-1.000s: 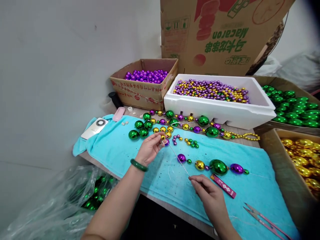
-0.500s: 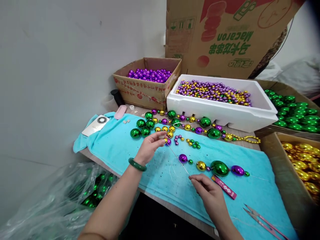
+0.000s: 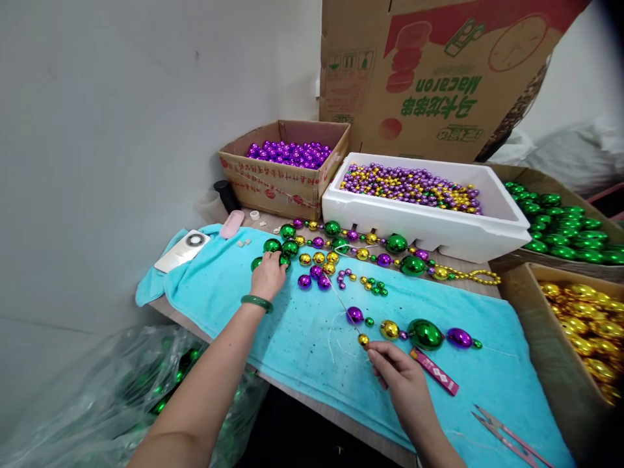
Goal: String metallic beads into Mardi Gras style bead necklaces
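Observation:
My right hand (image 3: 397, 374) pinches a long thin needle (image 3: 344, 304) near its lower end. A round gold bead (image 3: 363, 340) sits on the needle, against my right fingertips. Over a group of shiny green beads (image 3: 272, 245), my left hand (image 3: 269, 276) has its fingers bent down round one of them; the fingertips are partly hidden. Purple beads (image 3: 305, 281) and gold beads (image 3: 318, 258) lie in clusters to its right. Beyond the needle, a strung row of beads (image 3: 426, 333) in purple, green and gold rests on the blue towel (image 3: 302, 338), with pale thread at its right end.
A finished-looking bead strand (image 3: 413, 265) runs along the back. Behind stand a carton of purple beads (image 3: 273, 182) and a white foam box (image 3: 419, 227). Thread snips (image 3: 507, 432) and a pink packet (image 3: 435, 372) lie at right. A phone (image 3: 182, 250) rests at left.
My left hand has left the needle's tip and moved left onto the green beads. The gold bead has slid down the needle to my right fingers. My right hand stays nearly in place.

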Tool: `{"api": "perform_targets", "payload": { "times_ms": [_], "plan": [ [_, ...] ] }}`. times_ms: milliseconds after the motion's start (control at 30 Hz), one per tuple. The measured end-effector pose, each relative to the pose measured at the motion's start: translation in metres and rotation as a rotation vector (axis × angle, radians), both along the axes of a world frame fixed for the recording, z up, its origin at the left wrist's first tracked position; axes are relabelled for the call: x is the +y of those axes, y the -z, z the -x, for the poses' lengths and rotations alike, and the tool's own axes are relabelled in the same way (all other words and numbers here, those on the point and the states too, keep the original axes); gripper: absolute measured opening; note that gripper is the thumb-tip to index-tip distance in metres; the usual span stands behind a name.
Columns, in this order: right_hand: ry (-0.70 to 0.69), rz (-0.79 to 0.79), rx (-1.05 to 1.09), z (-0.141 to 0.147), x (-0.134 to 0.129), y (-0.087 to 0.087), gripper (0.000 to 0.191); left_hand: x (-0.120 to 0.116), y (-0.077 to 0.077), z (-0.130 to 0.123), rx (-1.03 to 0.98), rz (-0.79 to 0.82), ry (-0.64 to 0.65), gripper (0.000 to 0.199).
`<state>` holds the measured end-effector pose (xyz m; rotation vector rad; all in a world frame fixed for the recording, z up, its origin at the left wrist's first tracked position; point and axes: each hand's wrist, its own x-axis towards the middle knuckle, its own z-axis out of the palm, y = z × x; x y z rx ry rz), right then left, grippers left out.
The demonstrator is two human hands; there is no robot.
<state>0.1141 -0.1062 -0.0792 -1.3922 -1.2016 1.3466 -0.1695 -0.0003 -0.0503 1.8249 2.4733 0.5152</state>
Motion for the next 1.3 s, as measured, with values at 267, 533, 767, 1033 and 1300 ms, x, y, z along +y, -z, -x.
{"api": "perform_targets", "payload": {
  "times_ms": [267, 533, 767, 1033, 1300],
  "plan": [
    [-0.042, -0.005, -0.025, 0.006, -0.005, -0.001, 0.026, 0.013, 0.0, -0.009, -0.22, 0.054, -0.062, 0.051],
    [-0.031, -0.084, -0.065, 0.004, -0.009, -0.005, 0.024, -0.02, -0.011, -0.033, -1.407, 0.068, -0.072, 0.033],
    [-0.039, -0.124, -0.1, 0.004, -0.01, -0.009, 0.023, -0.04, -0.021, -0.052, -2.024, 0.032, -0.086, 0.029],
    [-0.04, -0.11, -0.117, 0.002, -0.01, -0.007, 0.022, -0.042, -0.023, -0.058, -1.942, -0.005, -0.049, 0.034],
    [-0.016, -0.078, -0.119, 0.001, -0.01, -0.007, 0.025, -0.049, -0.02, -0.066, -1.692, -0.227, 0.023, 0.053]
  ]
}}
